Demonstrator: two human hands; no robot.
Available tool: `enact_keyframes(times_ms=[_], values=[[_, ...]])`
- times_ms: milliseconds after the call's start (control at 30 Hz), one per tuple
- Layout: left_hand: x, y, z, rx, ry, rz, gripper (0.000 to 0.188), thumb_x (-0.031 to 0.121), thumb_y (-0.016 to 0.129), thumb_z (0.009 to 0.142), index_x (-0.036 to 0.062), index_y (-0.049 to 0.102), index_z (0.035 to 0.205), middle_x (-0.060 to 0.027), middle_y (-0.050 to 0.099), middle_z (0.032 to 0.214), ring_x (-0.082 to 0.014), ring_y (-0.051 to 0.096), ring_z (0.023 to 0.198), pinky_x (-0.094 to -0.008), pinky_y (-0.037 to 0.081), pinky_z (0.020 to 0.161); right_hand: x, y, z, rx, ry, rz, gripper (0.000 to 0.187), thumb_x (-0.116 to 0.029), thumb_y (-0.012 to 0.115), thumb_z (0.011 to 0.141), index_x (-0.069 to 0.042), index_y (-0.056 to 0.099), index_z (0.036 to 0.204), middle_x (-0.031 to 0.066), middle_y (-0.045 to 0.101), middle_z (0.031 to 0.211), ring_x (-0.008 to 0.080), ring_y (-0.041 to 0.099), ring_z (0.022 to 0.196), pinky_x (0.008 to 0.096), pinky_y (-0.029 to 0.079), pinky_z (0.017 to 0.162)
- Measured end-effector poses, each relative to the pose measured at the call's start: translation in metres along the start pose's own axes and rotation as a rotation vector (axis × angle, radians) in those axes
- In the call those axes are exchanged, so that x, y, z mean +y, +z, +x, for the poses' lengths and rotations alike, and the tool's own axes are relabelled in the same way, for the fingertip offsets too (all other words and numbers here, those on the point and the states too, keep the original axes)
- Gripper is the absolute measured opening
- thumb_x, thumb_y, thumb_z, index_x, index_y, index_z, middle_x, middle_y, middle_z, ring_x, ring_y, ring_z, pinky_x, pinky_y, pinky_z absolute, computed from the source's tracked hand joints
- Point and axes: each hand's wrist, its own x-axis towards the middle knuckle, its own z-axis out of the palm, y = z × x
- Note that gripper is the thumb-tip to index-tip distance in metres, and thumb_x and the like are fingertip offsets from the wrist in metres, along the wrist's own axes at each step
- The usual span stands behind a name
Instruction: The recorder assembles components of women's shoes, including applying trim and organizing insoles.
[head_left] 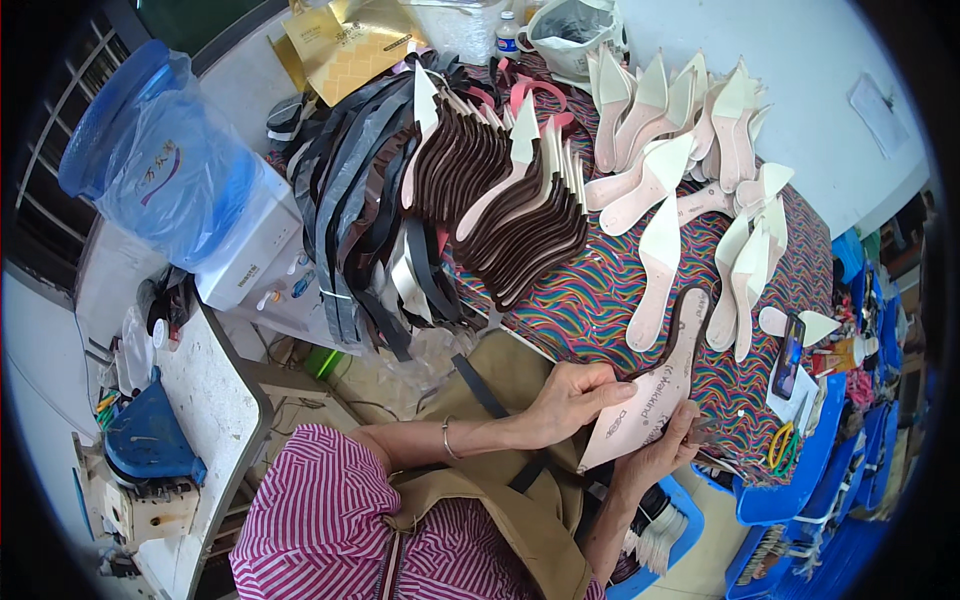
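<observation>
Two hands hold one pointed shoe insole over the near edge of a table (600, 310) covered in a wavy, many-coloured cloth. A water dispenser (255, 265) with a blue bottle (150, 150) wrapped in clear plastic stands off the table's left side, beside a white workbench (215, 420). Along the far left part of the table a thick bundle of black and grey straps (350, 220) hangs over the edge. Next to it, towards the middle, lies a fanned stack of dark brown soles (510, 215). Across the far right part, cream and pale pink insoles (680, 150) lie in loose overlapping rows, their pointed ends mostly aimed away from the person.

The held insole (655, 395) is pale pink with a dark brown rim along its narrow part. Its long axis runs on a slant: the broad pointed toe is down towards the person, at lower left, and the narrow heel end reaches up and right over the cloth. The left hand (570, 400) lies across the toe end, fingers stretched out and pressed flat on it. The right hand (670, 445) cups the insole from beneath, fingers curled around its right edge.

A dark phone (788, 357) lies near the table's right edge, and yellow-handled scissors (782, 445) lie just nearer, at the near right corner.
</observation>
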Motion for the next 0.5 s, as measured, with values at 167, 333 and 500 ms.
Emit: enact_keyframes(times_ms=[167, 333, 500], values=[[0.017, -0.008, -0.003, -0.078, 0.153, 0.226, 0.025, 0.019, 0.061, 0.097, 0.001, 0.058, 0.079, -0.0005, 0.053, 0.067, -0.0084, 0.049, 0.06, -0.0262, 0.039, 0.053, -0.004, 0.004, 0.01, -0.055, 0.206, 0.031, 0.025, -0.025, 0.054, 0.1, -0.002, 0.062, 0.093, 0.0052, 0.066, 0.081, 0.0104, 0.062, 0.067, 0.0264, 0.053, 0.061], [0.073, -0.045, 0.014, 0.01, 0.895, 0.959, 0.031, 0.011, 0.064, 0.086, 0.0019, 0.061, 0.115, -0.0154, 0.056, 0.122, -0.0345, 0.052, 0.119, -0.0441, 0.041, 0.102, -0.03, 0.042, 0.003, -0.148, 0.539, 0.218, 0.026, -0.024, 0.052, 0.099, 0.001, 0.061, 0.098, 0.0078, 0.067, 0.082, 0.0126, 0.064, 0.065, 0.0264, 0.053, 0.058], [0.062, -0.097, 0.04, 0.227, 0.94, 1.013, 0.019, 0.007, 0.066, 0.083, -0.0032, 0.067, 0.1, -0.0048, 0.064, 0.079, -0.0195, 0.065, 0.071, -0.0291, 0.051, 0.062, -0.002, 0.03, 0.003, -0.576, 0.729, 0.521, 0.033, -0.025, 0.048, 0.102, 0.002, 0.062, 0.089, 0.0002, 0.049, 0.059, 0.0052, 0.033, 0.046, 0.023, 0.023, 0.042]])
